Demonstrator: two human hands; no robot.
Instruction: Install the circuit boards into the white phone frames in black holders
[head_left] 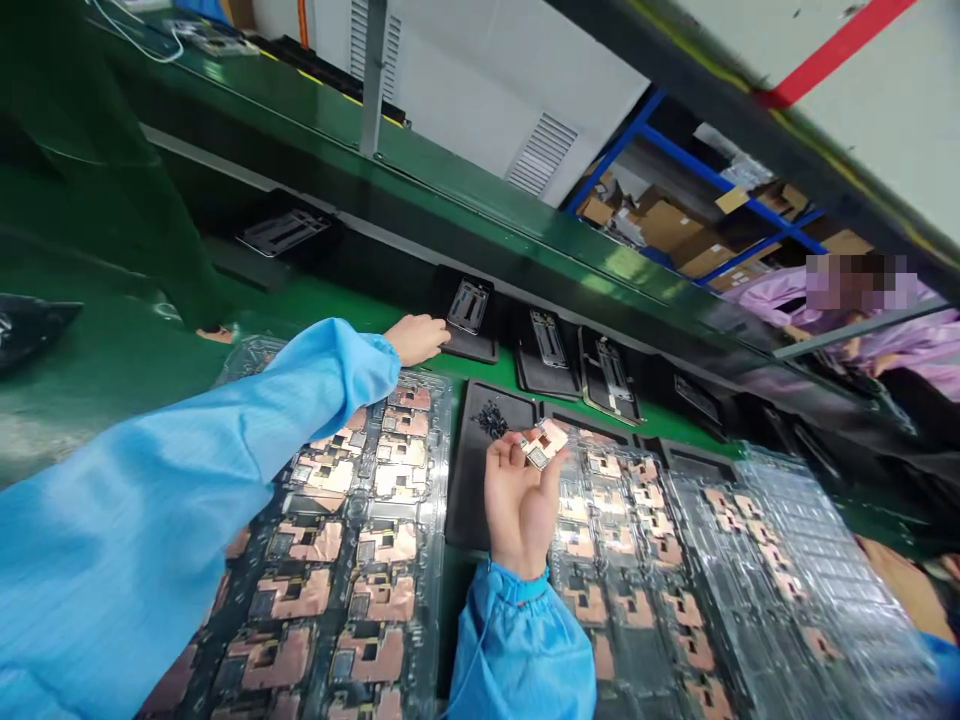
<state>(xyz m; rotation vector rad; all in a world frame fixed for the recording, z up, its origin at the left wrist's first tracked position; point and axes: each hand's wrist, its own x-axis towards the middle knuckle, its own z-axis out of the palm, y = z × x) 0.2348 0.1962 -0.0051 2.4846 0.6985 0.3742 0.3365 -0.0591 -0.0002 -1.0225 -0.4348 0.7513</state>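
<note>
Blue sleeves [172, 500] fill the foreground, the left reaching in from the side, the right rising from below. Right hand [521, 510] lies palm up, its fingers [499, 465] curled and pinching a copper part [545, 445] against the thumb, just above a black mat [472, 490]. Left hand [416, 340] has its fingers pressed together, tips touching a black tray [476, 348] that holds a metal frame [469, 305]. Clear plastic trays [360, 530] of copper-backed pieces flank the mat, which carries a small dark heap [493, 420] (too small to make out the bits). Beyond the green bench [600, 265] — a co-worker [885, 330] in a lilac smock.
</note>
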